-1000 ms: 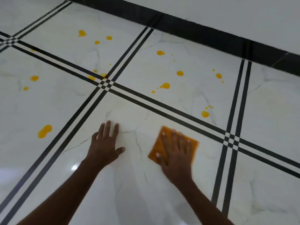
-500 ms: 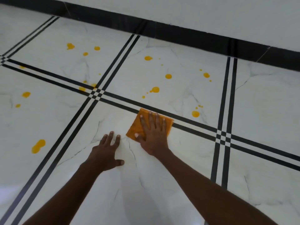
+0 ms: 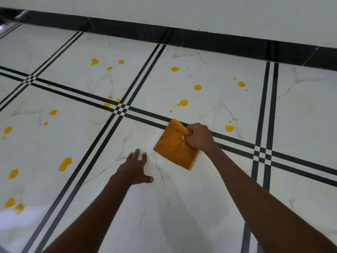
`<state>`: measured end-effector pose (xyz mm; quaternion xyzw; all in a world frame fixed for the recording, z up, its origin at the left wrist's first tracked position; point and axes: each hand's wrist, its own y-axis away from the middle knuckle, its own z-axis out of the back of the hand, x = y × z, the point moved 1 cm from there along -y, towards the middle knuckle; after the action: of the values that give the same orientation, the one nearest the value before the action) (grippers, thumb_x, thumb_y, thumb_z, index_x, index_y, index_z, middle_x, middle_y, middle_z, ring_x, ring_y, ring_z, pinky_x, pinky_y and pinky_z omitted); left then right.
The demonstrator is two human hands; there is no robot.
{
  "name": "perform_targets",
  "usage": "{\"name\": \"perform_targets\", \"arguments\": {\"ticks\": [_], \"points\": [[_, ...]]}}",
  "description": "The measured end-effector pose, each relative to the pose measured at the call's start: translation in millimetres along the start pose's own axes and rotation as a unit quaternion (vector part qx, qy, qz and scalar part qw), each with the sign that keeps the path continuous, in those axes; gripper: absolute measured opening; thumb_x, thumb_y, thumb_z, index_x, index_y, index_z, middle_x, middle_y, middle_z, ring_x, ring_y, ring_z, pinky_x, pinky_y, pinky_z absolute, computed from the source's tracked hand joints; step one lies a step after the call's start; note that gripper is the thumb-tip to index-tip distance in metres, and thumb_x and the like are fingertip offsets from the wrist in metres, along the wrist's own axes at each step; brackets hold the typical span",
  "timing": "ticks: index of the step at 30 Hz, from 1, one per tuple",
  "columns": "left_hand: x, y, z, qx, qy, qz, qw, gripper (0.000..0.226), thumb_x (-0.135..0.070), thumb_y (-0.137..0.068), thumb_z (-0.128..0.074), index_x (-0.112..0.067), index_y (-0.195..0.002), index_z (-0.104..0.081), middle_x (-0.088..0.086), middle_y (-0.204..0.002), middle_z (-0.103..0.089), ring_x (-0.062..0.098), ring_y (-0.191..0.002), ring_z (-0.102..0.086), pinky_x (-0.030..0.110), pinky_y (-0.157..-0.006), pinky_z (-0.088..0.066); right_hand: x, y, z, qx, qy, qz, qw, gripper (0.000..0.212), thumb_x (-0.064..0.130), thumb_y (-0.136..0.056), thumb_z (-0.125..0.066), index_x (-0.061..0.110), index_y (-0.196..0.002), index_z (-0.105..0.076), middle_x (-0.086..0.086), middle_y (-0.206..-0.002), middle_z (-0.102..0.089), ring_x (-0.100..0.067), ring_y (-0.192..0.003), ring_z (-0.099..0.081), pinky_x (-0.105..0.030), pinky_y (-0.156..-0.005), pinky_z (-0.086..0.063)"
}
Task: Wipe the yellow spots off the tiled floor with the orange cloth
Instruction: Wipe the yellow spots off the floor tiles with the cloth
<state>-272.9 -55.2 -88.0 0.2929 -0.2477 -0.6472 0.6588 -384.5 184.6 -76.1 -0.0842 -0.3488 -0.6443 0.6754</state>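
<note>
Orange and folded into a rough square, the cloth (image 3: 175, 146) lies on the white marble-patterned tiled floor (image 3: 191, 207), its far corner reaching the double black line that runs between the tiles. The right hand (image 3: 199, 136) grips the cloth's right edge, its fingers (image 3: 189, 127) curled over the fabric and its thumb pinching from the near side, so that this edge is bunched and lifted a little while the rest lies flat. The left hand (image 3: 134, 170) rests palm down on the same tile just left of the cloth, not touching it, fingers straight and slightly spread, thumb stuck out to the right. Yellow spots (image 3: 183, 102) dot the tile beyond the line, near the cloth's far corner, and more spots are scattered over the tiles to the left and along the far row. A black skirting band (image 3: 127, 27) runs under the white wall (image 3: 200, 11).
</note>
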Motion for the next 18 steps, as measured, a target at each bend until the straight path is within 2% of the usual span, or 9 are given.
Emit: {"name": "perform_targets", "arguments": {"ticks": [3, 8, 10, 12, 14, 15, 16, 17, 18], "points": [[3.8, -4.7, -0.9, 0.009, 0.009, 0.002, 1.0, 0.112, -0.062, -0.084, -0.064, -0.019, -0.159, 0.007, 0.009, -0.165, 0.021, 0.032, -0.153, 0.01, 0.052, -0.122, -0.019, -17.1, 24.3, 39.0, -0.058, -0.048, -0.014, 0.997, 0.011, 0.025, -0.091, -0.072, 0.015, -0.09, -0.067, -0.001, -0.085, -0.066, -0.026, -0.086, -0.063, -0.028, -0.063, -0.037], [4.1, -5.5, -3.3, 0.016, 0.008, 0.009, 1.0, 0.113, -0.062, -0.085, -0.064, -0.019, -0.158, 0.01, 0.009, -0.164, 0.025, 0.031, -0.153, 0.012, 0.05, -0.123, -0.018, -34.3, 62.3, 106.5, -0.172, -0.019, -0.013, 0.985, 0.034, 0.019, -0.096, -0.066, 0.021, -0.13, -0.065, -0.008, -0.11, -0.073, -0.032, -0.099, -0.068, -0.031, -0.08, -0.047], [2.2, -4.9, -1.4, 0.02, -0.004, 0.011, 1.0, 0.112, -0.062, -0.085, -0.063, -0.018, -0.158, 0.011, 0.01, -0.164, 0.024, 0.032, -0.153, 0.011, 0.049, -0.123, -0.018, -34.2, 67.4, 112.2, -0.168, 0.0, -0.02, 0.986, 0.04, 0.021, -0.096, -0.067, 0.024, -0.135, -0.063, -0.01, -0.115, -0.072, -0.036, -0.104, -0.068, -0.032, -0.083, -0.047], [-2.6, -3.6, 2.3, 0.035, -0.016, 0.015, 0.999, 0.112, -0.062, -0.086, -0.062, -0.017, -0.158, 0.012, 0.012, -0.163, 0.024, 0.033, -0.154, 0.006, 0.047, -0.123, -0.02, -34.9, 64.8, 97.2, -0.111, 0.006, -0.038, 0.993, 0.039, 0.028, -0.095, -0.07, 0.025, -0.133, -0.064, -0.006, -0.115, -0.07, -0.032, -0.108, -0.067, -0.034, -0.086, -0.047], [-7.4, -1.2, 10.6, 0.061, -0.021, 0.022, 0.998, 0.107, -0.061, -0.088, -0.059, -0.016, -0.159, 0.007, 0.013, -0.165, 0.018, 0.034, -0.154, -0.004, 0.044, -0.122, -0.021, -34.8, 60.1, 63.2, -0.075, 0.014, -0.012, 0.997, 0.022, 0.039, -0.099, -0.062, 0.025, -0.115, -0.07, 0.004, -0.1, -0.064, -0.022, -0.101, -0.063, -0.032, -0.081, -0.045], [-11.3, -0.1, 17.8, 0.072, -0.02, 0.022, 0.997, 0.103, -0.061, -0.089, -0.058, -0.016, -0.159, 0.002, 0.013, -0.166, 0.01, 0.032, -0.153, -0.011, 0.042, -0.122, -0.022, -38.1, 58.3, 46.0, -0.076, 0.055, 0.01, 0.996, 0.025, 0.041, -0.103, -0.052, 0.023, -0.104, -0.069, 0.004, -0.096, -0.064, -0.023, -0.102, -0.064, -0.033, -0.081, -0.044], [-14.6, 1.2, 26.4, 0.078, -0.018, 0.02, 0.997, 0.097, -0.06, -0.091, -0.057, -0.016, -0.16, -0.004, 0.012, -0.167, -0.001, 0.03, -0.152, -0.016, 0.041, -0.121, -0.023, -46.6, 53.0, 27.1, -0.082, 0.099, 0.033, 0.991, 0.033, 0.042, -0.105, -0.042, 0.021, -0.107, -0.067, -0.001, -0.107, -0.067, -0.027, -0.113, -0.063, -0.036, -0.089, -0.046], [-17.4, 1.9, 35.7, 0.081, -0.017, 0.017, 0.996, 0.092, -0.059, -0.092, -0.056, -0.016, -0.159, -0.01, 0.01, -0.166, -0.012, 0.028, -0.151, -0.02, 0.04, -0.12, -0.024, -58.7, 46.6, 8.1, -0.062, 0.141, 0.041, 0.987, 0.043, 0.043, -0.105, -0.035, 0.02, -0.126, -0.064, -0.008, -0.132, -0.064, -0.033, -0.131, -0.056, -0.044, -0.104, -0.044], [-19.9, 2.6, 44.3, 0.081, -0.017, 0.015, 0.996, 0.089, -0.059, -0.092, -0.055, -0.016, -0.159, -0.014, 0.009, -0.165, -0.02, 0.026, -0.15, -0.024, 0.039, -0.119, -0.025, -72.2, 40.6, -6.3, -0.048, 0.182, 0.058, 0.98, 0.055, 0.045, -0.104, -0.031, 0.02, -0.148, -0.05, -0.012, -0.155, -0.049, -0.037, -0.146, -0.041, -0.054, -0.117, -0.035]]}}
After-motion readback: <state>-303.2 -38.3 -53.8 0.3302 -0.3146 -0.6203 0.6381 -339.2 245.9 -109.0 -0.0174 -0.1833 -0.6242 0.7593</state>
